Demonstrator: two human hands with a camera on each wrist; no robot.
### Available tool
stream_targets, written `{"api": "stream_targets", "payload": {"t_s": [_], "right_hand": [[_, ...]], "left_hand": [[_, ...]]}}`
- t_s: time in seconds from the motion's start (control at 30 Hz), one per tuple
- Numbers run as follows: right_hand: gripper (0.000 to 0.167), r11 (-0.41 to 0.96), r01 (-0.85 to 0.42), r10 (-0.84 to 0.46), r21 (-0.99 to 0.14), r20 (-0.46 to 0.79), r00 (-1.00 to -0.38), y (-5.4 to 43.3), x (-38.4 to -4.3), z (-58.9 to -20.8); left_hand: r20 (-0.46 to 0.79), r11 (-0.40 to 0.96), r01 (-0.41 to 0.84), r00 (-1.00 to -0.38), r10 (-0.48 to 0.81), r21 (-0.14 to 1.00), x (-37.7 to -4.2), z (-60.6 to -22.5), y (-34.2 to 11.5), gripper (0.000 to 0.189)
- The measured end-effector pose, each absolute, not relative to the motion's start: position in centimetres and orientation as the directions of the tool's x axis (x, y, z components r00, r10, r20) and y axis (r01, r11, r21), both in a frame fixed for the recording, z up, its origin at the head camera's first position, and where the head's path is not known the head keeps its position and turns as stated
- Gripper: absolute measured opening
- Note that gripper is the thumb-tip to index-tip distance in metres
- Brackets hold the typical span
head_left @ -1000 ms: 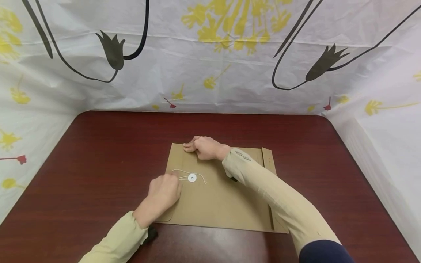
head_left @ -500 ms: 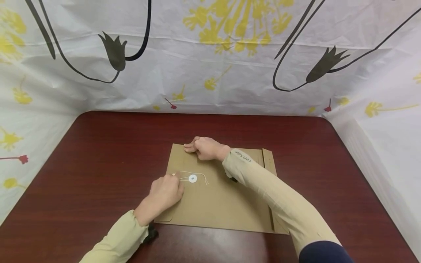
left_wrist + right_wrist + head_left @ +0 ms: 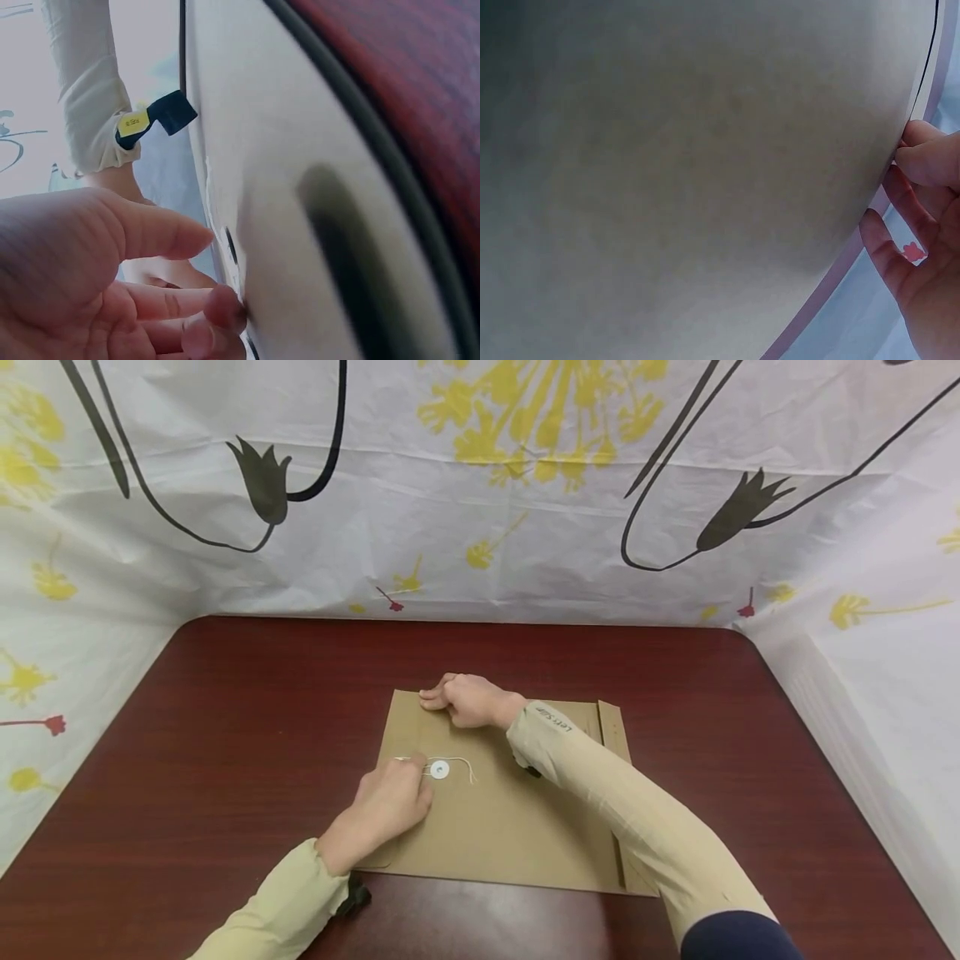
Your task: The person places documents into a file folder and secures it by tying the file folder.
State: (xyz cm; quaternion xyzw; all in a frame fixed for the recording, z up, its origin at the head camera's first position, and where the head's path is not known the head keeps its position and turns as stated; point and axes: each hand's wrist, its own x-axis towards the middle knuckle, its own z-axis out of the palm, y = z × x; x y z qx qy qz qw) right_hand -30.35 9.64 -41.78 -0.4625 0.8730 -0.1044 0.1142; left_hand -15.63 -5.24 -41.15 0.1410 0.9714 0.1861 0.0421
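Note:
A brown kraft envelope (image 3: 525, 827) lies flat on the table, with a white button (image 3: 439, 769) and a thin white string (image 3: 467, 763) on its face. My left hand (image 3: 395, 800) is low over the left part, its fingertips right beside the button and overlapping the string. In the left wrist view, the left thumb (image 3: 176, 232) stands apart from the bent fingers (image 3: 225, 307), which touch the envelope's face. At the far edge my right hand (image 3: 468, 699) presses the envelope with its fingertips. The right wrist view shows those fingers (image 3: 885, 251) against the paper.
The dark red table (image 3: 262, 718) extends around the envelope on all sides. White cloth (image 3: 555, 543) with printed flowers hangs behind it and at both sides. A folded strip (image 3: 615, 731) runs along the envelope's right end. My right forearm (image 3: 622, 785) crosses over the envelope.
My left hand has shifted right toward the button, and the string between them, stretched out before, is now mostly covered. My right hand stays at the far edge.

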Motion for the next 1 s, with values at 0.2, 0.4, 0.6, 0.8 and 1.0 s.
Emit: {"api": "stream_targets", "payload": {"t_s": [0.2, 0.4, 0.6, 0.8, 1.0], "right_hand": [[0.044, 0.557, -0.779, -0.827, -0.286, -0.114, -0.550, 9.6, -30.4, -41.8], [0.044, 0.561, -0.778, -0.824, -0.283, -0.110, -0.555, 9.6, -30.3, -41.7], [0.043, 0.553, -0.782, -0.829, -0.288, -0.096, -0.551, 9.6, -30.3, -41.8], [0.042, 0.552, -0.784, -0.829, -0.285, -0.082, -0.554, 9.6, -30.3, -41.9], [0.042, 0.555, -0.780, -0.827, -0.288, -0.087, -0.556, 9.6, -30.4, -42.0]], "left_hand": [[-0.034, 0.869, 0.288, -0.944, 0.328, 0.402, -15.4, -41.4, -4.7, 0.033], [0.016, 0.876, 0.364, -0.925, 0.379, 0.318, -15.2, -41.7, -3.2, 0.032], [0.095, 0.884, 0.419, -0.908, 0.408, 0.207, -14.5, -41.8, -2.0, 0.020], [0.137, 0.884, 0.430, -0.901, 0.411, 0.182, -14.0, -41.9, -1.8, 0.014], [0.127, 0.885, 0.428, -0.903, 0.410, 0.182, -13.7, -41.8, -1.6, 0.014]]}}
